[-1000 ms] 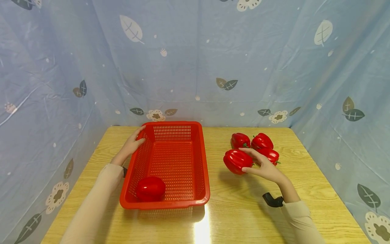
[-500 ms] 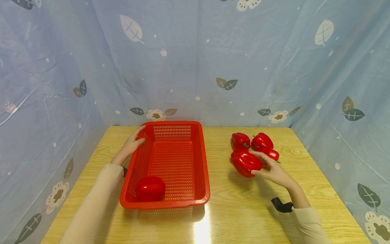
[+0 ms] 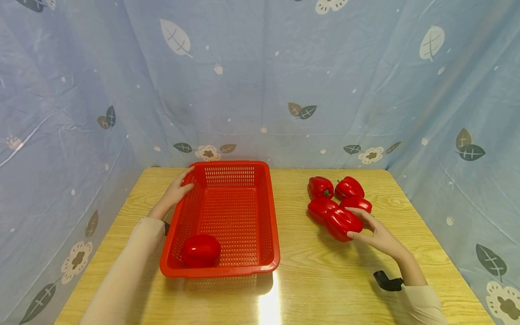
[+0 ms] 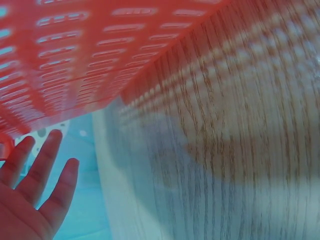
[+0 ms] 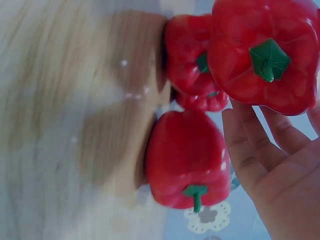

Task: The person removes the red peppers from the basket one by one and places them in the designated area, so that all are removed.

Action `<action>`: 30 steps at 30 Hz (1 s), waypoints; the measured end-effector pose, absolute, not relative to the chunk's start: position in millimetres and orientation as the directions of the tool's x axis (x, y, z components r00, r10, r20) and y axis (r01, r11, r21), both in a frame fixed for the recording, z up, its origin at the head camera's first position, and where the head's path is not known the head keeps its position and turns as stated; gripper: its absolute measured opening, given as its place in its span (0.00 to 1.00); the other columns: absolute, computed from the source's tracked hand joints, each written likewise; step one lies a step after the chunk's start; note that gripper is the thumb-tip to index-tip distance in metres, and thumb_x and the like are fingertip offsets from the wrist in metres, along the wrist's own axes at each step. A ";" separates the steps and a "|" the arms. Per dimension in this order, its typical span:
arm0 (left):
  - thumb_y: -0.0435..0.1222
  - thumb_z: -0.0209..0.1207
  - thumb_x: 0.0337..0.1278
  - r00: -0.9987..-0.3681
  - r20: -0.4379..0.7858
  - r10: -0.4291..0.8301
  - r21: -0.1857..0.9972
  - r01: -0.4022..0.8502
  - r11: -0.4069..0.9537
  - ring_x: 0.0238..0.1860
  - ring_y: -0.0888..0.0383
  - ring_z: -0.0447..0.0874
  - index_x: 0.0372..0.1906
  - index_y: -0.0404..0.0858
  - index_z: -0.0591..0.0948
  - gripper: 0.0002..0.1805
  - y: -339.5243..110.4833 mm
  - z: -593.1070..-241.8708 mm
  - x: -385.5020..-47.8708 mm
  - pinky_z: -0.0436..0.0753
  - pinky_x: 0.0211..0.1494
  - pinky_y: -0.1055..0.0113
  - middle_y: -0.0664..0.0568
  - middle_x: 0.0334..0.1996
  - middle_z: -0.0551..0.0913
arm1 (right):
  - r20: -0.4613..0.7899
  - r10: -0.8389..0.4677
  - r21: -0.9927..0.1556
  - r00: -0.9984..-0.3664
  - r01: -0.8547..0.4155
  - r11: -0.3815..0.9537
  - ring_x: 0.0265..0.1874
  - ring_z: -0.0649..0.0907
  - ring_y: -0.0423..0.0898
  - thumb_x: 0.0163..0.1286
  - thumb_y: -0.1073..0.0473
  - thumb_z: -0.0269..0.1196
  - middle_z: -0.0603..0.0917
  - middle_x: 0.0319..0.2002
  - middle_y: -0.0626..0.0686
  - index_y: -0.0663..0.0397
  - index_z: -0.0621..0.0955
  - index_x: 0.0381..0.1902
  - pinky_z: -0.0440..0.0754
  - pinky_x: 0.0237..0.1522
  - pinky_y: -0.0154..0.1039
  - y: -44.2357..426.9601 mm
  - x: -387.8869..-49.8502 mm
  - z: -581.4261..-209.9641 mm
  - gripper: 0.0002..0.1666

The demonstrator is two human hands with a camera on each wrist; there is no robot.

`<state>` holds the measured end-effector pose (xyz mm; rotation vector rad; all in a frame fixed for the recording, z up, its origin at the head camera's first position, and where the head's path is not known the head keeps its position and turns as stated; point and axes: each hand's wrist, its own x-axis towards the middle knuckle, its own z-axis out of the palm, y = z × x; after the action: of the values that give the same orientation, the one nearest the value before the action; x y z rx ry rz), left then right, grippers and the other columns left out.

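My right hand grips a red bell pepper between thumb and fingers. In the right wrist view the held bell pepper shows its green stem and is off the table. Other red bell peppers sit just beyond it, with one at its left side. A red slotted plastic basket stands to the left, with one bell pepper in its near left corner. My left hand rests at the basket's left rim; its fingers look straight and spread outside the wall.
The wooden table carries everything. A blue patterned curtain hangs behind it and along both sides. Black straps are at the wrists.
My right hand has moved right and toward the near side with the bell pepper, uncovering another bell pepper on the table. The left hand and the basket have stayed put.
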<state>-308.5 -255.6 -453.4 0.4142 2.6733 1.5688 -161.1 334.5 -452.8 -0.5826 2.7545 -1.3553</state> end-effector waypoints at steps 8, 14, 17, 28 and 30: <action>0.29 0.45 0.64 -0.963 0.130 0.237 0.855 0.230 0.464 0.51 0.39 0.72 0.73 0.38 0.50 0.33 -255.2 -453.8 -308.0 0.75 0.46 0.64 0.29 0.65 0.58 | 0.112 -0.269 -0.748 -0.957 -0.259 0.611 0.49 0.72 0.29 0.62 0.58 0.63 0.67 0.62 0.56 0.45 0.63 0.68 0.78 0.42 0.36 352.8 -152.9 -462.7 0.37; 0.29 0.46 0.64 -0.964 0.124 0.236 0.856 0.225 0.466 0.51 0.38 0.73 0.73 0.38 0.50 0.34 -254.2 -449.7 -305.3 0.76 0.46 0.62 0.28 0.65 0.59 | 0.095 -0.242 -0.745 -0.966 -0.230 0.627 0.47 0.72 0.27 0.63 0.57 0.63 0.69 0.60 0.57 0.48 0.63 0.68 0.78 0.40 0.36 361.8 -147.2 -467.8 0.37; 0.27 0.45 0.63 -0.963 0.112 0.243 0.856 0.218 0.468 0.50 0.37 0.73 0.72 0.34 0.50 0.33 -249.5 -438.4 -296.8 0.76 0.45 0.61 0.26 0.64 0.58 | 0.093 -0.242 -0.738 -0.966 -0.230 0.634 0.46 0.72 0.26 0.63 0.58 0.62 0.69 0.59 0.57 0.50 0.62 0.68 0.78 0.39 0.36 366.3 -146.0 -469.9 0.37; 0.26 0.44 0.63 -0.962 0.114 0.247 0.853 0.222 0.473 0.52 0.35 0.71 0.71 0.31 0.50 0.32 -241.6 -422.6 -282.4 0.75 0.50 0.52 0.26 0.65 0.57 | 0.061 -0.195 -0.688 -0.979 -0.183 0.702 0.46 0.73 0.30 0.63 0.54 0.62 0.70 0.59 0.57 0.51 0.63 0.67 0.78 0.40 0.35 378.3 -143.5 -476.5 0.37; 0.26 0.44 0.63 -0.963 0.114 0.246 0.851 0.222 0.476 0.52 0.34 0.71 0.71 0.31 0.50 0.32 -241.3 -421.9 -282.0 0.74 0.50 0.51 0.26 0.65 0.56 | 0.064 -0.189 -0.680 -0.980 -0.182 0.710 0.46 0.73 0.33 0.62 0.54 0.63 0.71 0.58 0.58 0.53 0.63 0.67 0.78 0.40 0.35 378.3 -142.4 -474.4 0.37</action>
<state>-282.0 -241.3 -421.9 0.4252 2.6780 1.5377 -142.4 378.3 -474.4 -0.3140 2.8953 -1.1501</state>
